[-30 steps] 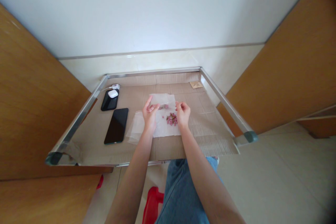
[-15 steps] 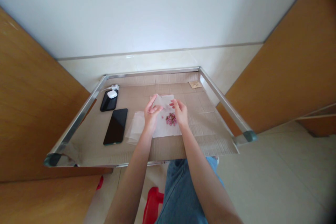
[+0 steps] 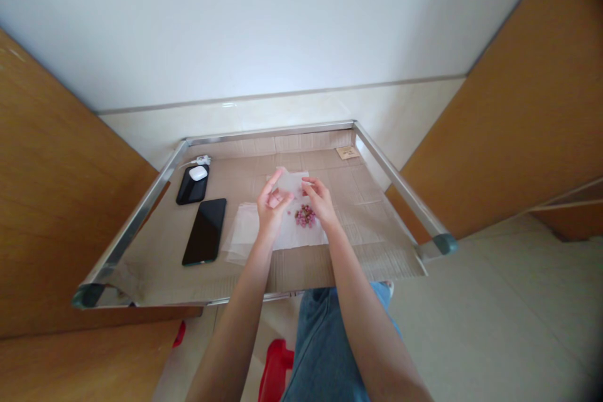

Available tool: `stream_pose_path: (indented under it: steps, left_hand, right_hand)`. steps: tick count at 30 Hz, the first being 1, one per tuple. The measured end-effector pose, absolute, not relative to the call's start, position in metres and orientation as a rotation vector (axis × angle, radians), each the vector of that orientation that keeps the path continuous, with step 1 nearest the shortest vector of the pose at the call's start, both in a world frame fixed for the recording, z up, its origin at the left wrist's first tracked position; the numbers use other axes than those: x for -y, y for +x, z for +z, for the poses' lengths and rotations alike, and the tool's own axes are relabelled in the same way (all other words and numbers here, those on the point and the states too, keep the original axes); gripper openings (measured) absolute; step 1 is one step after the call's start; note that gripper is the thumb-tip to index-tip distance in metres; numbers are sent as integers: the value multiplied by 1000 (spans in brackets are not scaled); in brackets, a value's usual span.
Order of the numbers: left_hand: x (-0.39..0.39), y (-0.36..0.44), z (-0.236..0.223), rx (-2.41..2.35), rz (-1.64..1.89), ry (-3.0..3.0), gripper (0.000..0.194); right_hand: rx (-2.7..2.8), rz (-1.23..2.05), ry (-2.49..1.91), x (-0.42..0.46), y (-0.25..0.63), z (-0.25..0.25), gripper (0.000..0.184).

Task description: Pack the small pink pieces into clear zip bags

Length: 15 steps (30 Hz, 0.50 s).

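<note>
On the cardboard-lined metal bench (image 3: 367, 226), a white rounded case (image 3: 198, 173) sits on a small black rectangular slab (image 3: 187, 191) at back left, a white plastic plug (image 3: 203, 159) behind. Before them lies a flat black phone (image 3: 204, 232); rightward, thin white sheets (image 3: 243, 232), then pink round buds (image 3: 305, 216) on a white flat sheet (image 3: 294, 239). A tan rectangular paper piece (image 3: 347, 152) lies back right.

Pink-and-green buds (image 3: 305, 216), white sheets (image 3: 244, 230), plain brown cardboard (image 3: 358, 201).
</note>
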<state>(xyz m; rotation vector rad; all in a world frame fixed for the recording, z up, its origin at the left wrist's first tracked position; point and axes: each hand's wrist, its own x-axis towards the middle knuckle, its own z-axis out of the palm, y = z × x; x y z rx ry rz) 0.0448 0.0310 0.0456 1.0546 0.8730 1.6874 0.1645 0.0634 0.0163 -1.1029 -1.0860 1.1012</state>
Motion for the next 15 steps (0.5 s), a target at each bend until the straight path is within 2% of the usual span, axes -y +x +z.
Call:
stream_pose_path:
  steps: [8,12,15]
  left_hand:
    - [-17,38,36,-977,1704,1188,46]
    - [-10,28,37,-1365,1700,1430,44]
    - [-2,24,52,-1764,1561,1912,58]
  right_hand:
    - [931,1328,-853,-56,170,32,25]
    - [932,1334,-784,-55,170,32,25]
    - [989,1333,-790,-53,167,33,25]
